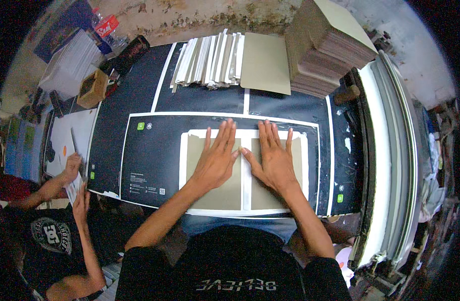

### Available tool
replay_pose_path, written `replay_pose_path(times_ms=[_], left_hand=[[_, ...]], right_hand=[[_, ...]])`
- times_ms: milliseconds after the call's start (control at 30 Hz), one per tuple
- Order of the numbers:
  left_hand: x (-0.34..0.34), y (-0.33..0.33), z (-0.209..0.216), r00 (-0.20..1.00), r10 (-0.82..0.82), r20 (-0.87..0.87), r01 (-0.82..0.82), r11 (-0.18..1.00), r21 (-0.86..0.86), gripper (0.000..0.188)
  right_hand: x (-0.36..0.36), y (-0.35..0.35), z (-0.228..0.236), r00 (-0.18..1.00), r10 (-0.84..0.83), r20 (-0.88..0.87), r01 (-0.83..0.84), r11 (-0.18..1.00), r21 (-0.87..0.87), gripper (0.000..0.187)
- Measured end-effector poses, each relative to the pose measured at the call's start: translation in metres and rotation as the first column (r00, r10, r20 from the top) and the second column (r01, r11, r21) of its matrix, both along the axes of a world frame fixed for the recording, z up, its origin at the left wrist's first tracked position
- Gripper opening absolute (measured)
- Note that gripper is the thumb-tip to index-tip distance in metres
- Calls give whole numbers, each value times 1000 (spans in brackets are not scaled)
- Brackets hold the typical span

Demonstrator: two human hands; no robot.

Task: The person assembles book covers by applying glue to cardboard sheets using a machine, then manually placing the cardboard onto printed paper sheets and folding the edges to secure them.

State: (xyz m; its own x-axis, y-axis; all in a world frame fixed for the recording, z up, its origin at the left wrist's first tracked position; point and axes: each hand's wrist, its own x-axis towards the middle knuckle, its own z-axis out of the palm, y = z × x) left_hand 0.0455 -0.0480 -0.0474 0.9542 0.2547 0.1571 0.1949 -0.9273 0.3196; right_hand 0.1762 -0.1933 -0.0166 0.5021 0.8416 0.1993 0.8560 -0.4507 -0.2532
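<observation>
Flat-handed contact on a paired-board layout. The left hand (217, 158) and the right hand (275, 163) lie open with fingers extended, grasping nothing; the thumb tips meet, or nearly meet, over the gap. Beneath them, a rectangular grey-brown left board (222, 193) and a matching right board (265, 195) rest side by side on a white paper-like sheet (184, 150), whose border shows around both. The sheet lies near the front edge of a dark, white-lined table covering (154, 145); the longer fingertips extend past its far edge. Whether a separate strip fills the gap cannot be told from this view.

Probable faults: uneven sideways pressure from the palms could slide either board, skewing or narrowing the gap; dragging fingers could crease the sheet or lift its far border. A forearm swung outward could carry a board with it. Behind, a loose grey-brown board (265, 62) lies between a row of narrow pale strips (210, 60) and a tall grey-brown board stack (320, 55), which a careless reach could disturb.
</observation>
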Motion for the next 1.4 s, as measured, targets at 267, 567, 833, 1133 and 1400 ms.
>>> replay_pose_path(times_ms=[267,567,833,1133,1400], left_hand=[[-4,-1,1,999,-45,-24,46,999,10,70],[0,-10,5,993,-21,-119,34,993,113,68],[-28,21,13,977,98,-190,-26,937,349,72],[-51,27,18,949,186,-254,-108,950,292,79],[-56,25,14,956,183,-228,-119,956,268,78]], right_hand=[[-4,-1,-5,996,83,-42,-85,995,-47,92],[-22,10,-21,997,1,80,7,995,-96,86],[16,-31,-13,982,-11,189,34,992,-120,85],[26,-59,-1,989,-55,135,73,988,-133,94],[20,-57,-3,997,-63,54,69,989,-132,92]])
